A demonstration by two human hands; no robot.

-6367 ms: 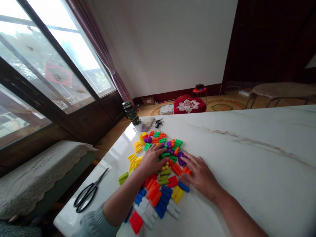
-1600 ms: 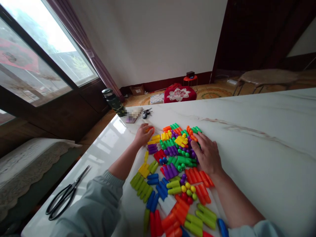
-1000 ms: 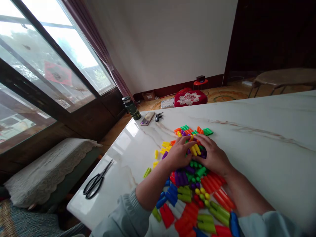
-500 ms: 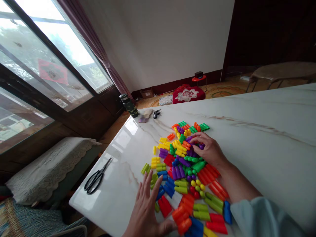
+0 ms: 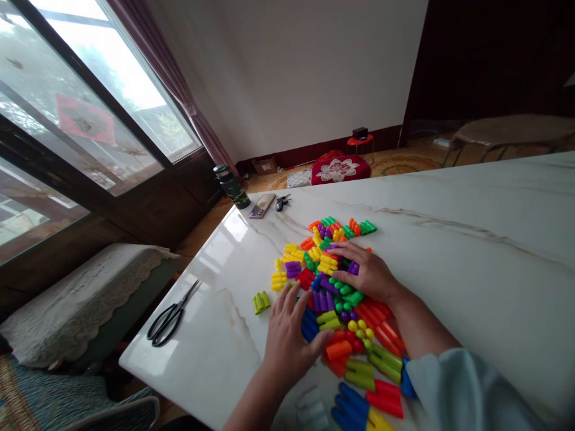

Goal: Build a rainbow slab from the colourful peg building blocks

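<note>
A heap of colourful plastic peg blocks [image 5: 335, 287] is spread over the white marble table [image 5: 471, 251]. My left hand [image 5: 290, 335] lies flat with fingers spread on the near left side of the heap, over blue and red pieces. My right hand [image 5: 366, 272] rests on the middle of the heap, fingers stretched over purple, green and yellow blocks. A single lime green block [image 5: 260, 301] lies apart at the left. Neither hand grips a piece.
Black scissors [image 5: 171, 314] lie near the table's left edge. A phone [image 5: 262, 206], keys [image 5: 281, 202] and a dark camouflage bottle [image 5: 231, 187] stand at the far left corner. A covered bench [image 5: 67, 299] sits below the window.
My left hand slid forward from the near table edge onto the left side of the heap. My right hand stays on the blocks, shifted slightly nearer.
</note>
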